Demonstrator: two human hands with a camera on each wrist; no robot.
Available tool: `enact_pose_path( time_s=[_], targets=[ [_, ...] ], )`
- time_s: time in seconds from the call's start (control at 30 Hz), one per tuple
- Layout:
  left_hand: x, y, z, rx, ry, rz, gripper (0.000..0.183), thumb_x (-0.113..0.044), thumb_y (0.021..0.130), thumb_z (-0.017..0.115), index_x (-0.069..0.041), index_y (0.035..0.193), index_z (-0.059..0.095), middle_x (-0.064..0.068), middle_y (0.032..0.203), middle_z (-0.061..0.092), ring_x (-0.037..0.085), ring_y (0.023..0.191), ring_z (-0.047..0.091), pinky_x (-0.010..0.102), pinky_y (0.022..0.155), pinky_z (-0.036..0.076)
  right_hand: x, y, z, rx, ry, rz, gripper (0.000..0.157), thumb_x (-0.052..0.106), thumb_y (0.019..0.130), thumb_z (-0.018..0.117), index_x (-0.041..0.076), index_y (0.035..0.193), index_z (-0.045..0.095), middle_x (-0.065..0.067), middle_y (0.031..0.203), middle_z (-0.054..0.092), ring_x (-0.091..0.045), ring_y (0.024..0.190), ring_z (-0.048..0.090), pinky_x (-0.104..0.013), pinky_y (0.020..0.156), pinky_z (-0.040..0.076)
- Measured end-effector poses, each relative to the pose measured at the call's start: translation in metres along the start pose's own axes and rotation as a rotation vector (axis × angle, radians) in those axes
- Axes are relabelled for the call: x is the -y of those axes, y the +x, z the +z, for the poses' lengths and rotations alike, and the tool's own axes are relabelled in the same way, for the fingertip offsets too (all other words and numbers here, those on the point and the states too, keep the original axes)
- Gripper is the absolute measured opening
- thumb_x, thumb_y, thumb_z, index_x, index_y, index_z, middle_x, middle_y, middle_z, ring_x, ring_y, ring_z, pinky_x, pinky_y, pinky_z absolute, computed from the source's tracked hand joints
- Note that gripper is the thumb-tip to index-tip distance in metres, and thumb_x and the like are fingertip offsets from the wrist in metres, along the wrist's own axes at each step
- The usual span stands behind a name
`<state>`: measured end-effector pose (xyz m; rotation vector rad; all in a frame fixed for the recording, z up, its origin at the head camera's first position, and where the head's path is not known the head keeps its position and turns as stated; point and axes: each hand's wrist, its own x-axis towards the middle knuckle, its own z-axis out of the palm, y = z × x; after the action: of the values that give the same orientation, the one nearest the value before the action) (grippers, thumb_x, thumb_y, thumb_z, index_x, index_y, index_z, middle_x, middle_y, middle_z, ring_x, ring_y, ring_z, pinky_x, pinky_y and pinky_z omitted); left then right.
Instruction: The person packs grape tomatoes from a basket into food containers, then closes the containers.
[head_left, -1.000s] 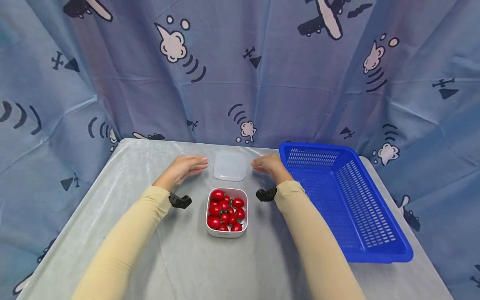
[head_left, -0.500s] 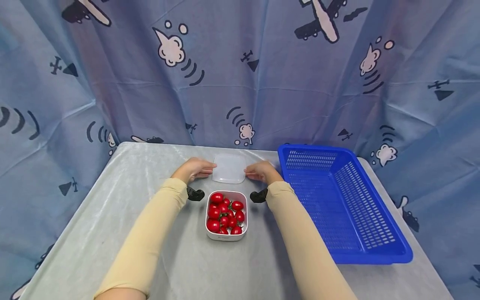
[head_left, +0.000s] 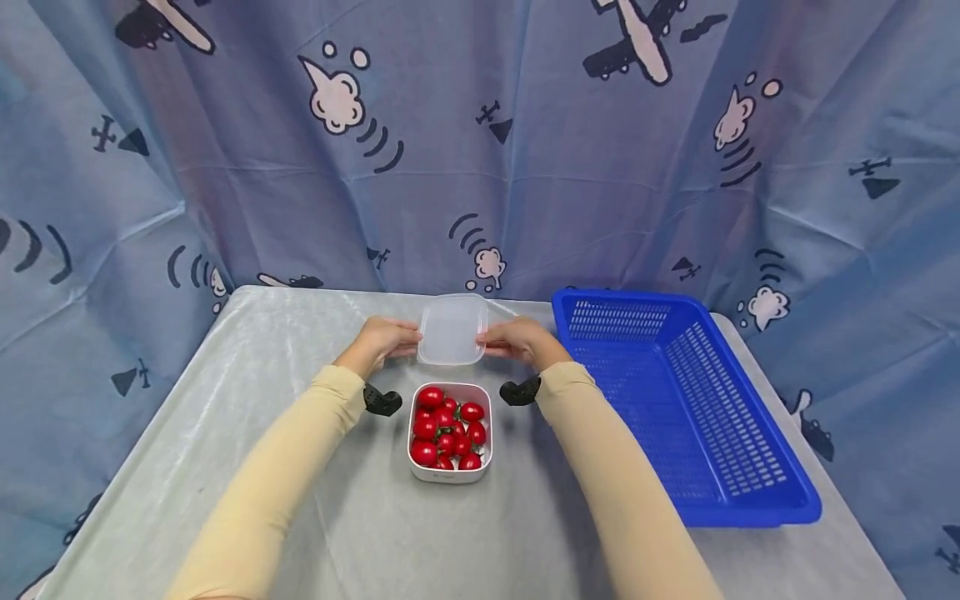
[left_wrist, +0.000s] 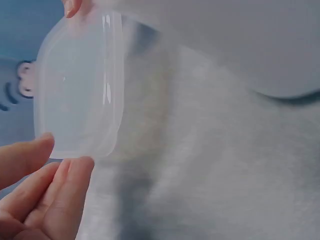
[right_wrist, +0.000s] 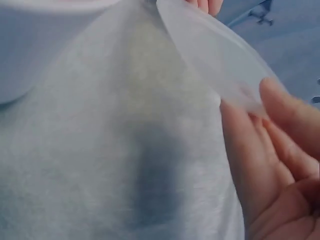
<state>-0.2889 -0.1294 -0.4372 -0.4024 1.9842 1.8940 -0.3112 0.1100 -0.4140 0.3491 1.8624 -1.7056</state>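
A translucent square lid (head_left: 453, 330) is held between the two hands near the table's far side, its far edge tipped up. At its left edge the left hand (head_left: 384, 340) pinches it, thumb on one face and fingers on the other, as the left wrist view of the lid (left_wrist: 75, 90) shows. The right hand (head_left: 517, 340) pinches the opposite edge between thumb and fingers; the right wrist view shows that grip on the lid (right_wrist: 215, 50). Nearer the body stands a white square container (head_left: 450, 477) without a cover, holding several red cherry tomatoes (head_left: 444, 417).
A large blue plastic basket (head_left: 686, 408) with slotted walls stands to the right, close beside the right forearm. A pale cloth covers the table (head_left: 405, 542). Behind its far edge hangs a blue patterned curtain (head_left: 435, 150).
Both hands came inward to the lid's side edges and took hold of it. The lid has since risen from the table and tilted. The tomato container stayed in place.
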Motion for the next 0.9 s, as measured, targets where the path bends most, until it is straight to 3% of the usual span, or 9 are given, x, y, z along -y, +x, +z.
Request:
enact_pose_path(
  time_s=[0.1,0.17,0.3,0.43,0.53,0.7,0.9],
  targets=[
    [-0.012,-0.006,-0.007,0.004,-0.041,0.052,0.044,-0.002,0.095,0.063,0.009,0.137,0.053,0.025,0.134,0.06,0.017,0.09,0.075,0.036,0.1,0.054,0.012,-0.009,-0.001,0.075,0.008,-0.033,0.025,-0.004,0.094,0.063,-0.008,0.118,0.061,0.0,0.071,0.071,-0.009,0.065,0.071,-0.024,0.074,0.06],
    [-0.018,-0.009,-0.012,0.021,-0.061,0.077,0.043,-0.002,0.096,0.063,0.01,0.136,0.053,0.019,0.119,0.068,0.009,0.077,0.072,0.033,0.095,0.056,0.016,-0.012,-0.002,0.111,0.005,-0.053,0.03,-0.002,0.096,0.06,-0.008,0.125,0.058,0.001,0.074,0.072,-0.009,0.067,0.071,-0.022,0.071,0.06],
    [-0.02,-0.018,-0.021,0.111,-0.092,0.106,0.043,-0.003,0.097,0.06,0.014,0.135,0.051,-0.002,0.088,0.07,0.004,0.073,0.069,0.023,0.081,0.06,0.021,-0.028,-0.002,0.181,-0.032,-0.105,0.04,-0.002,0.098,0.056,-0.011,0.137,0.05,0.003,0.077,0.073,-0.007,0.072,0.071,-0.027,0.085,0.058],
    [-0.019,-0.029,-0.028,0.196,-0.12,0.131,0.04,0.001,0.098,0.056,0.016,0.134,0.048,-0.006,0.082,0.069,0.005,0.076,0.07,0.021,0.08,0.06,0.022,-0.045,-0.003,0.221,-0.085,-0.16,0.041,-0.003,0.098,0.056,-0.013,0.137,0.049,0.005,0.08,0.073,-0.006,0.077,0.071,-0.038,0.099,0.049],
    [-0.02,-0.036,-0.026,0.202,-0.081,0.183,0.037,0.001,0.097,0.059,0.017,0.129,0.052,-0.007,0.082,0.07,0.004,0.077,0.07,0.022,0.081,0.06,0.02,-0.056,-0.007,0.211,-0.119,-0.218,0.037,-0.002,0.098,0.056,-0.015,0.132,0.052,0.005,0.082,0.073,-0.006,0.08,0.071,-0.039,0.098,0.052],
    [-0.023,-0.043,-0.019,0.135,-0.024,0.272,0.031,-0.002,0.093,0.066,0.015,0.119,0.06,-0.008,0.083,0.07,0.004,0.076,0.071,0.022,0.08,0.06,0.013,-0.066,-0.011,0.167,-0.086,-0.269,0.034,-0.003,0.097,0.058,-0.015,0.128,0.056,0.005,0.082,0.073,-0.006,0.08,0.071,-0.03,0.087,0.059],
    [-0.017,-0.049,-0.017,0.12,-0.067,0.261,0.034,-0.001,0.094,0.065,0.014,0.123,0.059,-0.008,0.089,0.07,0.002,0.082,0.069,0.023,0.084,0.06,0.004,-0.07,-0.009,0.062,-0.118,-0.339,0.034,-0.005,0.09,0.067,-0.014,0.123,0.062,0.007,0.081,0.072,-0.005,0.078,0.07,-0.026,0.082,0.061]
  ],
)
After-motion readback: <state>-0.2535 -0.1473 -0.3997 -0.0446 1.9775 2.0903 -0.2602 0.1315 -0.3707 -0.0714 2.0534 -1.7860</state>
